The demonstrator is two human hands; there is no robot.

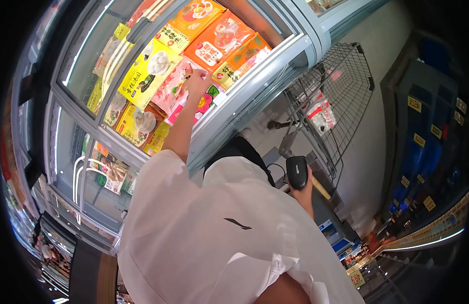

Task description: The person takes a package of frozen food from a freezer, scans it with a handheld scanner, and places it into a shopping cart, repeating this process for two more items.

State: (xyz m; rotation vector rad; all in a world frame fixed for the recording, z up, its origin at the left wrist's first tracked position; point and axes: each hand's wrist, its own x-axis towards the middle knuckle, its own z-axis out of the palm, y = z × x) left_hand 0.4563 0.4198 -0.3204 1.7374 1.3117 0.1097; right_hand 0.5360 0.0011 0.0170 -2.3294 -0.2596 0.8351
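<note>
Two hands are busy as I watch: my left hand (198, 81) reaches into the open freezer (254, 91), fingers closed on the top edge of a pink packet (174, 87) among yellow and orange bags. My right hand (303, 185) is wrapped around a black scanner (296, 172), held near the wire cart (341, 86), well apart from the freezer.

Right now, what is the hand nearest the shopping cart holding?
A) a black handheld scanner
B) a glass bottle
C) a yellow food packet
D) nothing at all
A: the right hand grips a black handheld scanner beside the wire shopping cart, while the left hand reaches onto the packets in the chest freezer.
</note>
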